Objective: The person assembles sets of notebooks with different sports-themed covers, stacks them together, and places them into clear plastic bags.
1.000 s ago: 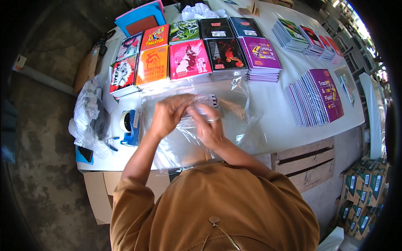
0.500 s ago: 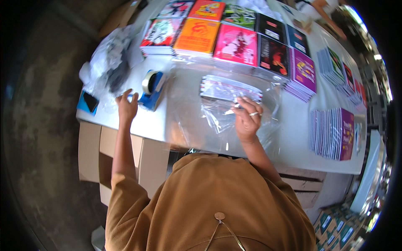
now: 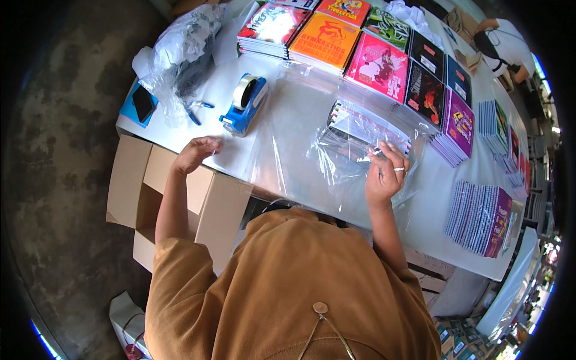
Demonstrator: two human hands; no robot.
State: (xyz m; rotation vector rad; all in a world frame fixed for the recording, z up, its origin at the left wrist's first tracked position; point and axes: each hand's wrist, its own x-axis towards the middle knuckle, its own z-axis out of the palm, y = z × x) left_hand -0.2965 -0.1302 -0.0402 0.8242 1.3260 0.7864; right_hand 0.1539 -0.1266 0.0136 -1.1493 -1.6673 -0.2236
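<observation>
We see the right hand (image 3: 384, 174) pinching the clear bag (image 3: 354, 150) around a stack of notebooks (image 3: 366, 126), while the tape dispenser (image 3: 245, 105) lies just beyond the loosely curled, empty left hand (image 3: 195, 153), long axis pointing away.

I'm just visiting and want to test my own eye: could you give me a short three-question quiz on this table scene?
1. True or false: the right hand rests on the clear plastic bag holding a bundle of notebooks.
2. Which is nearest the left hand? A the blue tape dispenser; B the purple notebook stack; C the orange notebook stack.
3. What stands open below the white table edge, under the left forearm?

Key: 1 true. 2 A. 3 a brown cardboard box.
</observation>
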